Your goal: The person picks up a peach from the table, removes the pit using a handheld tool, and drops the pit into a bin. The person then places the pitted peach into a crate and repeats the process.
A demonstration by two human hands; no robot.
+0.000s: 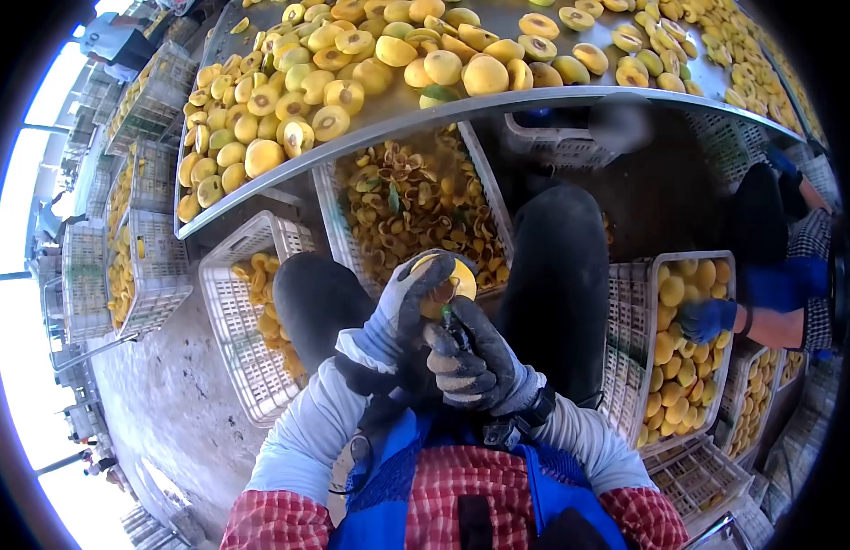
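Note:
My left hand [402, 307], in a grey glove, is closed around a yellow peach [448, 280] held over my lap. My right hand [475, 362], in a darker glove, grips a small tool with a green handle [448, 316] pressed against the fruit's lower side. Both hands meet between my knees. Most of the tool is hidden by my fingers.
A metal table [397, 115] heaped with halved yellow peaches lies ahead. Below it stands a white crate [329, 206] of pits and scraps. A crate of whole peaches [686, 348] stands at right, where another person's blue-gloved hand [709, 319] reaches. More crates [237, 339] stand at left.

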